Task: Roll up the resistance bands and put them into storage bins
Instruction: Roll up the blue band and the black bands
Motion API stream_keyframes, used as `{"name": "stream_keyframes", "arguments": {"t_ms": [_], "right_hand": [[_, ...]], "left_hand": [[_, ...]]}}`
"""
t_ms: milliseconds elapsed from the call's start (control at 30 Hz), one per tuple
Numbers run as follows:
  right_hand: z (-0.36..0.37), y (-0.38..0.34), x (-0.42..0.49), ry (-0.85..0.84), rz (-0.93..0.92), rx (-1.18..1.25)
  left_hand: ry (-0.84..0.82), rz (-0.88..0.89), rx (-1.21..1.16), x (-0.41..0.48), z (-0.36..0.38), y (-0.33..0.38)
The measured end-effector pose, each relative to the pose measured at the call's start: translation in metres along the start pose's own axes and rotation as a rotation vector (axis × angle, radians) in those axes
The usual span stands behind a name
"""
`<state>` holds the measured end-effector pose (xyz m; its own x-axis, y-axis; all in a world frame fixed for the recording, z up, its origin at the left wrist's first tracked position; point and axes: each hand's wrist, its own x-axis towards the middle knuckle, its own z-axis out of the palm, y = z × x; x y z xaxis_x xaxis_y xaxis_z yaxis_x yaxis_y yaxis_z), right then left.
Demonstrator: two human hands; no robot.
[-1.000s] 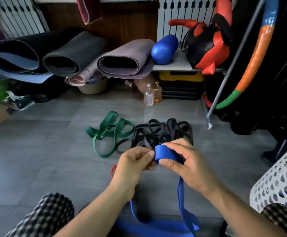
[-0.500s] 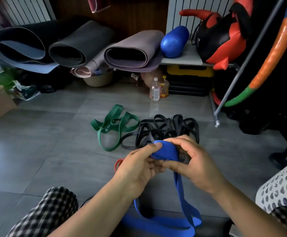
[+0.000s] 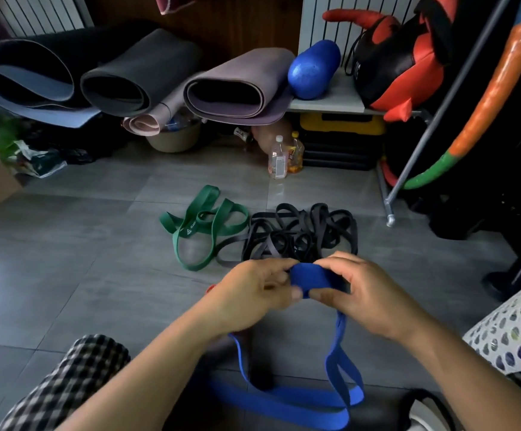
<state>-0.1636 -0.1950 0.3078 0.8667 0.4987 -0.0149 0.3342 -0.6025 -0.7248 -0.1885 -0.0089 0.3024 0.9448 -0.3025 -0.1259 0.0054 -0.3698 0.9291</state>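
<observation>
between both hands point(image 3: 312, 293), blue resistance band point(image 3: 313, 279) half rolled, tail dangling below

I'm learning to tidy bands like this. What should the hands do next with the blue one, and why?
Probably wind on another turn: both the left hand and right hand pinch a small roll of the blue band, while most of it hangs loose below.

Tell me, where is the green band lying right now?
In the head view the green band lies loose on the grey floor, left of centre, right beside the tangle of black bands and beyond the person's hands.
</observation>
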Motion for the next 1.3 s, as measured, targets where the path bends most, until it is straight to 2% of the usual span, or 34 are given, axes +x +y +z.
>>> {"name": "stream_keyframes", "arguments": {"t_ms": [33,100,233,333,433,533,600,633,733,767,800,867,967,1100,1233,1300], "right_hand": [[-0.002,0.000,0.000,-0.015,0.008,0.003],[-0.004,0.000,-0.002,-0.016,0.014,0.084],[-0.007,-0.002,-0.004,0.071,0.041,0.631],[0.006,-0.005,-0.006,0.171,0.023,0.948],[0.024,-0.012,-0.008,0.251,0.014,1.113],[0.022,-0.014,-0.008,0.285,0.000,0.986],[0.014,-0.008,-0.006,0.263,0.018,0.831],[0.010,-0.006,-0.005,0.244,0.024,0.750],[0.000,-0.003,-0.004,0.206,0.055,0.460],[-0.002,-0.003,-0.004,0.204,0.065,0.344],[-0.004,-0.001,-0.004,0.204,0.076,0.210],[-0.006,-0.001,-0.005,0.174,0.074,-0.023],[0.001,-0.002,-0.006,0.058,-0.022,-0.189],[0.000,-0.005,-0.007,-0.030,0.000,-0.202],[0.000,-0.006,-0.010,-0.048,-0.058,-0.304],[-0.002,-0.005,-0.010,-0.041,-0.042,-0.148]], "left_hand": [[-0.026,-0.013,-0.003,-0.001,-0.001,0.002],[0.057,-0.028,-0.062,0.000,0.003,0.004],[0.169,0.049,-0.566,-0.001,0.022,0.011],[0.230,0.107,-0.752,0.000,0.032,0.012],[0.255,0.101,-0.908,0.001,0.042,0.009],[0.225,0.088,-0.995,0.001,0.045,0.007],[0.198,0.067,-0.841,0.001,0.041,0.008],[0.190,0.047,-0.675,0.001,0.039,0.008],[0.226,0.038,0.027,0.002,0.029,0.005],[0.253,0.043,0.169,0.002,0.025,0.004],[0.276,0.048,0.199,0.001,0.021,0.005],[0.234,0.069,0.077,0.001,0.012,0.009],[0.118,0.094,0.041,0.004,0.004,0.013],[0.062,0.031,0.036,0.005,0.007,0.013],[0.026,0.070,0.062,0.002,0.012,0.014],[0.067,0.078,-0.020,0.000,0.013,0.014]]}}
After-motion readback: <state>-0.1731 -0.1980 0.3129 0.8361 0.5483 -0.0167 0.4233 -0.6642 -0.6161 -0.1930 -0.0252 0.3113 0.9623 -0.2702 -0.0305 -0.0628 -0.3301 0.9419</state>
